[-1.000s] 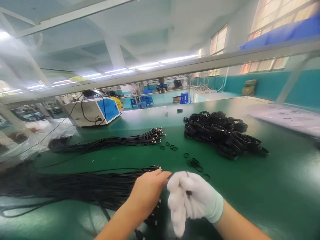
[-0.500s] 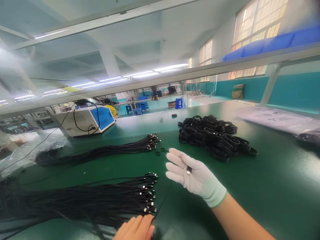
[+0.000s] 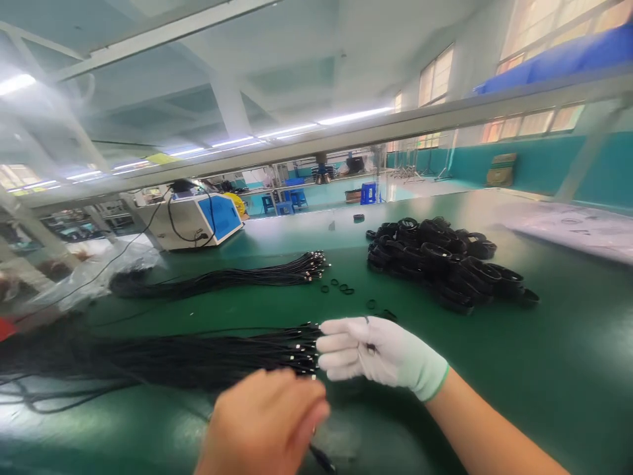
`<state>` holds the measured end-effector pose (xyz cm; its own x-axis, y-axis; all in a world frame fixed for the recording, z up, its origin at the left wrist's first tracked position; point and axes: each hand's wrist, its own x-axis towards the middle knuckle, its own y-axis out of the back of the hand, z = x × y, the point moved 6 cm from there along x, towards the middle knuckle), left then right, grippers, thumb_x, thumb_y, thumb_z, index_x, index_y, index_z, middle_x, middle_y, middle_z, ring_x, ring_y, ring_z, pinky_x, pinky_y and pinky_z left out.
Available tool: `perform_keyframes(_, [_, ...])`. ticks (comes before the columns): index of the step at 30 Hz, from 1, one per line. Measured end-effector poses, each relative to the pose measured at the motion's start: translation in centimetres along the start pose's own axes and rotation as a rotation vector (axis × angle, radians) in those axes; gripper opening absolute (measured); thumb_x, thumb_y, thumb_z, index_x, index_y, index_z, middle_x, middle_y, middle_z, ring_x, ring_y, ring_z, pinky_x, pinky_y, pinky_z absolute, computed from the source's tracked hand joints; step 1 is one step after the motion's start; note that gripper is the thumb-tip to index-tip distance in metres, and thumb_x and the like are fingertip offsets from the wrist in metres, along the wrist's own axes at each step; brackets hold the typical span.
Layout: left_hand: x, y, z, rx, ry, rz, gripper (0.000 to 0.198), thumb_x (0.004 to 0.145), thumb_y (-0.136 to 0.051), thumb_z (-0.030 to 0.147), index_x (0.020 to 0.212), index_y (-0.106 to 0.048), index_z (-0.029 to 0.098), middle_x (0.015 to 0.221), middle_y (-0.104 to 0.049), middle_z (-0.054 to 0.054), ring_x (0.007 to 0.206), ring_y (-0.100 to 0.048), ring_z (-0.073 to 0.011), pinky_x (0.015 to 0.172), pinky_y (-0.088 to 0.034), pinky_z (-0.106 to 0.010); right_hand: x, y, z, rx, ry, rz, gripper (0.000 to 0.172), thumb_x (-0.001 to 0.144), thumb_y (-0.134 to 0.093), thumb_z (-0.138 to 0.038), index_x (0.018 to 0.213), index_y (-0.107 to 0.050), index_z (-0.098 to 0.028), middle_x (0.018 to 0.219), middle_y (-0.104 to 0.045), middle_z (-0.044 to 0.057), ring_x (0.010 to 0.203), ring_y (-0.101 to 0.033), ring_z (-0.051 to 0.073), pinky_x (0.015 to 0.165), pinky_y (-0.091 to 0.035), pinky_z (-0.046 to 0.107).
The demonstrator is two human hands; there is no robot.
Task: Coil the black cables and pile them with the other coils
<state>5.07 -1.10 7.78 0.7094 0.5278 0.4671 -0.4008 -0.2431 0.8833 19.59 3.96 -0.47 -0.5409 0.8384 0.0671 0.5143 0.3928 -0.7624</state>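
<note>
My right hand (image 3: 380,353), in a white glove, is held palm up over the table with fingers stretched and thumb folded across. Under the thumb sits the small dark end of a black cable (image 3: 370,348). A thin dark band crosses the thumb. My bare left hand (image 3: 262,422), blurred and curled, is close in front at the bottom; a piece of black cable (image 3: 322,458) shows below its fingers. Behind it lies a wide bundle of black cables (image 3: 198,356), with metal plugs pointing toward my right hand.
A second cable bundle (image 3: 222,277) lies farther back. Small black rings (image 3: 343,287) are scattered near its plugs. A heap of coiled black cables (image 3: 440,257) is at the right. A blue and white machine (image 3: 192,221) stands back left, near clear plastic (image 3: 113,270). A shelf rail crosses overhead.
The view has shifted. My left hand has risen from the bottom edge and is nearer my right hand. The plug in my right palm shows less than before.
</note>
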Motion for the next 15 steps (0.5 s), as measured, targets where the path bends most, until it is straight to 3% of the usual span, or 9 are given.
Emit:
perform_keyframes(3, [4.2,0.8,-2.9,-0.142,0.174,-0.044,0.020,0.089,-0.047,0.027,0.080,-0.063,0.023,0.075,-0.064,0.003,0.067,-0.057,-0.0114,0.063,-0.041,-0.022,-0.1,-1.8,2.8,-0.028,-0.162,-0.168,0.046,0.076,-0.066,-0.037,0.111,-0.055,-0.009,0.100,-0.064,0.016,0.093,-0.063,0.026,0.091,-0.039,0.050])
perform_keyframes(6, [6.6,-0.1,-4.6,-0.242,0.265,-0.081,0.018,0.088,-0.049,0.026,0.078,-0.064,0.023,0.079,-0.066,0.005,0.072,-0.058,-0.0109,0.066,-0.041,-0.020,-0.2,-2.6,3.9,-0.011,-0.184,-0.234,0.051,0.073,-0.069,-0.038,0.112,-0.054,-0.008,0.099,-0.063,0.017,0.094,-0.062,0.028,0.092,-0.036,0.054])
perform_keyframes(12, [7.7,-2.8,-5.0,-0.311,0.309,-0.130,0.021,0.087,-0.047,0.031,0.079,-0.065,0.023,0.078,-0.066,0.004,0.072,-0.056,-0.0132,0.067,-0.041,-0.022,-0.1,-2.7,4.6,0.015,-0.161,-0.228,0.046,0.077,-0.065,-0.033,0.114,-0.054,-0.007,0.103,-0.063,0.019,0.096,-0.062,0.032,0.090,-0.036,0.061])
perform_keyframes(15, [7.3,-5.0,-5.7,-0.412,0.321,-0.249,0.027,0.088,-0.043,0.033,0.076,-0.064,0.021,0.074,-0.065,0.004,0.070,-0.055,-0.0130,0.064,-0.041,-0.022,-0.3,-3.3,3.9,0.072,-0.107,-0.226,0.047,0.078,-0.064,-0.032,0.118,-0.052,-0.011,0.104,-0.063,0.016,0.096,-0.063,0.031,0.088,-0.037,0.061])
